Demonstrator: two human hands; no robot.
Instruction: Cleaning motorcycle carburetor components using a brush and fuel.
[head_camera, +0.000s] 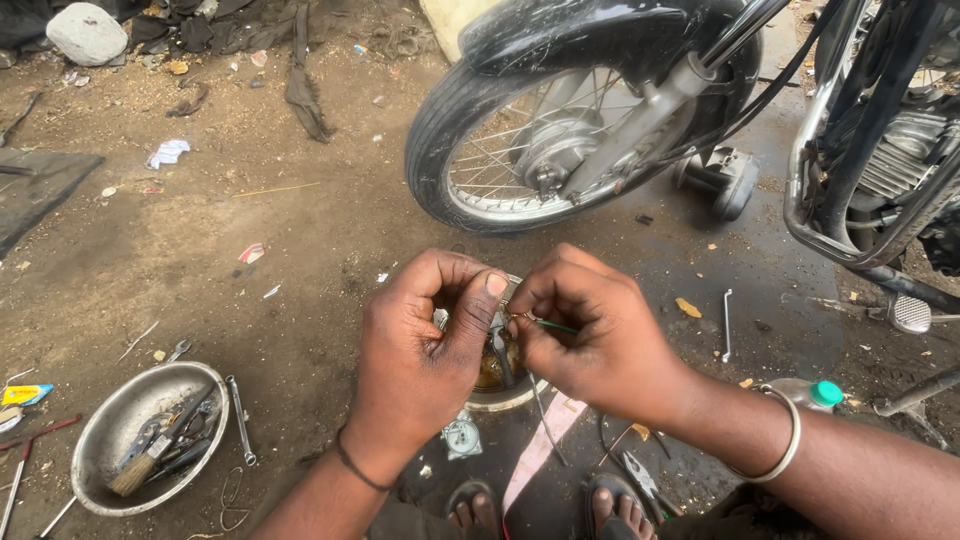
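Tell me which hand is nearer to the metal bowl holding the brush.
Left. The left hand is just up and to the right of the metal bowl with the brush; the right hand sits beyond the left one, farther from the bowl.

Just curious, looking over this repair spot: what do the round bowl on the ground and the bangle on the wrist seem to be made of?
The bowl looks like dull grey metal, likely steel or aluminium: scuffed, with soft reflections. The bangle on the right hand's wrist seems polished silvery metal, showing a bright sheen; the exact metal cannot be told.
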